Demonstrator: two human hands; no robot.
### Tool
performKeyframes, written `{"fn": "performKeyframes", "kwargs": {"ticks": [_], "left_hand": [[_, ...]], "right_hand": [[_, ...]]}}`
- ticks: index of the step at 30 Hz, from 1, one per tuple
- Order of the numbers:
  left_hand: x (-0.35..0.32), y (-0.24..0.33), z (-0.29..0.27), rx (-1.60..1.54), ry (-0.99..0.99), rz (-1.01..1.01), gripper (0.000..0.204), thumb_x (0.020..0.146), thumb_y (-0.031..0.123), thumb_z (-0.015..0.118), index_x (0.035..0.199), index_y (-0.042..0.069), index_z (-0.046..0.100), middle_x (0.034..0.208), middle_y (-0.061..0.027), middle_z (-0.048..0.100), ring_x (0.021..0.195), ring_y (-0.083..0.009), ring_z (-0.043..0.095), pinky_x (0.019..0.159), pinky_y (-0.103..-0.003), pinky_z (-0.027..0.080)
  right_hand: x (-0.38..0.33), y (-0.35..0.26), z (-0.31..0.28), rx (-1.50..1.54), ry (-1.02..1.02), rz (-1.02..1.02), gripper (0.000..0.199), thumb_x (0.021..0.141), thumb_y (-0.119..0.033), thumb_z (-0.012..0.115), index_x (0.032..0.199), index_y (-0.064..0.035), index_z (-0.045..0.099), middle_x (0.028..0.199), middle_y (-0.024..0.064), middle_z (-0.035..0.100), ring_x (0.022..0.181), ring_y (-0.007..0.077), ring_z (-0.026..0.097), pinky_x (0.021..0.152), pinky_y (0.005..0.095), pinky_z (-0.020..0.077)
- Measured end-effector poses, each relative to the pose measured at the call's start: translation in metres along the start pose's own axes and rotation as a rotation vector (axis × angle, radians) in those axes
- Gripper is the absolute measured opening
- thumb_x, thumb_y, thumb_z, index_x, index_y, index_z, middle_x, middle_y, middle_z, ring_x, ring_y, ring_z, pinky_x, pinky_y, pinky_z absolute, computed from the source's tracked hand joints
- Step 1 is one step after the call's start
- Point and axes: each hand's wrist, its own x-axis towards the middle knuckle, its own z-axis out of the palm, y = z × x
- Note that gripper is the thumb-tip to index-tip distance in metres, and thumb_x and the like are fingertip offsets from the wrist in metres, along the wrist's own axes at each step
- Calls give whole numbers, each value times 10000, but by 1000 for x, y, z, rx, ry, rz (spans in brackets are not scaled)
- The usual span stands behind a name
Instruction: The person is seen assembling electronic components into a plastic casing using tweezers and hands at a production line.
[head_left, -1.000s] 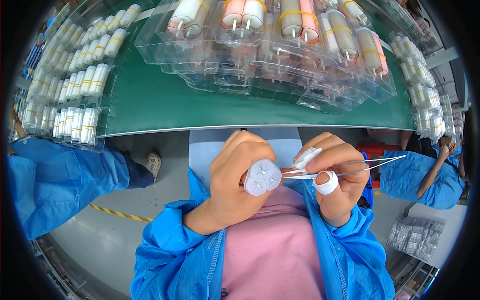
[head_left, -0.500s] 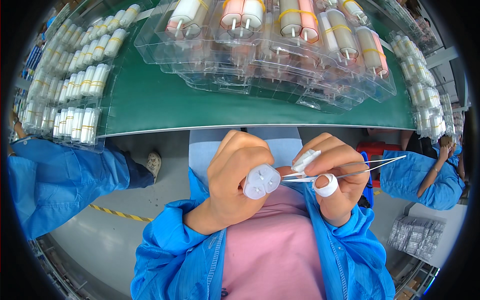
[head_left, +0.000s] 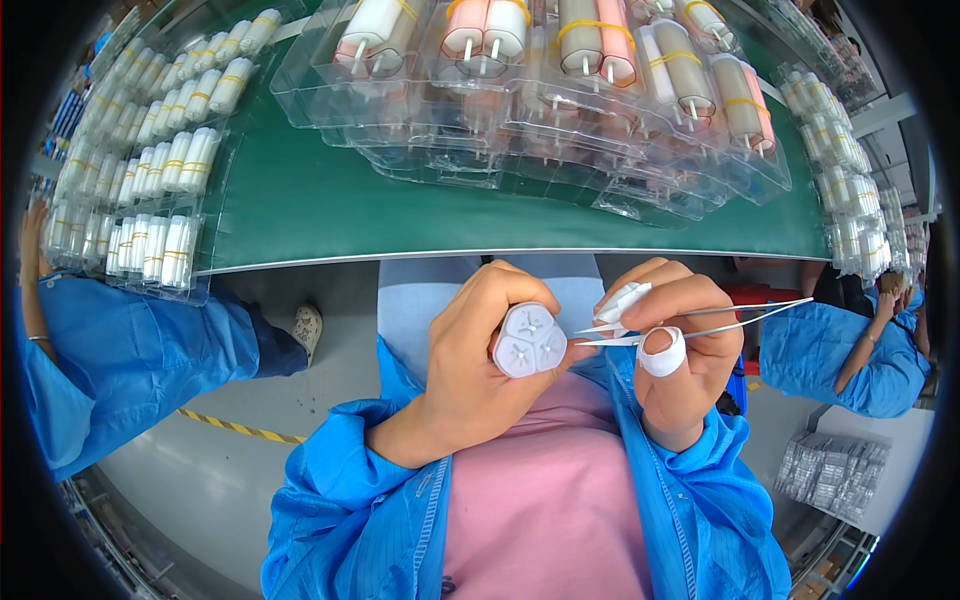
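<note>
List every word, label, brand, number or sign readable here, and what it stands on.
None can be read.
Pink shirt: dark mark low on it, too small to read.
White three-lobed piece in the left hand, tweezers in the right hand: no lettering visible.

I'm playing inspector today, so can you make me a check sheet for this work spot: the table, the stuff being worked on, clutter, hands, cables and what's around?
Surface: green tabletop.
Job's things: cluster of three pale tube ends; metal tweezers, tips beside it, contact unclear.
Clutter: stacked clear trays with white, grey and pink tubes in yellow bands; white tube bundles at left.
Grippers: left hand grips the cluster; right hand pinches the tweezers, white wraps on thumb and a finger.
Cables: nothing seen.
Surroundings: blue-clothed co-workers both sides; yellow-and-black floor strip.
</note>
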Motion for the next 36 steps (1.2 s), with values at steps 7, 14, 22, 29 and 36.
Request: {"fn": "performKeyframes", "kwargs": {"ticks": [7,14,22,29,36], "left_hand": [[5,5,0,35,-113,-13,418,670,44,780,1003,33,527,912,-105,531,787,-225,526,637,-307,418],[3,5,2,22,-174,-38,379,708,32,727,1029,31,525,937,-109,535,842,-287,509,709,-352,404],[2,6,2,19,-178,-44,382,705,18,716,1037,32,528,925,-102,539,826,-285,509,680,-355,409],[3,7,0,43,-193,-41,384,701,-25,691,1045,26,527,930,-104,530,808,-274,505,612,-331,423],[2,0,-3,98,-226,21,401,718,7,710,1065,8,510,954,-114,528,815,-221,524,652,-299,428]], "right_hand": [[0,-1,1,18,14,6,152,747,1,672,892,40,650,875,141,647,826,216,594,724,306,462],[1,1,2,-54,17,-28,157,741,20,681,892,42,647,883,141,649,830,216,605,725,305,474],[1,1,5,-188,-2,-43,173,723,27,703,889,32,657,864,146,656,773,199,632,661,273,502],[1,-3,8,-232,11,-4,158,722,26,706,874,28,661,853,141,661,747,196,638,639,270,502],[5,3,4,-245,-54,-88,141,716,11,705,851,17,664,813,129,671,738,211,645,641,280,508]]}}
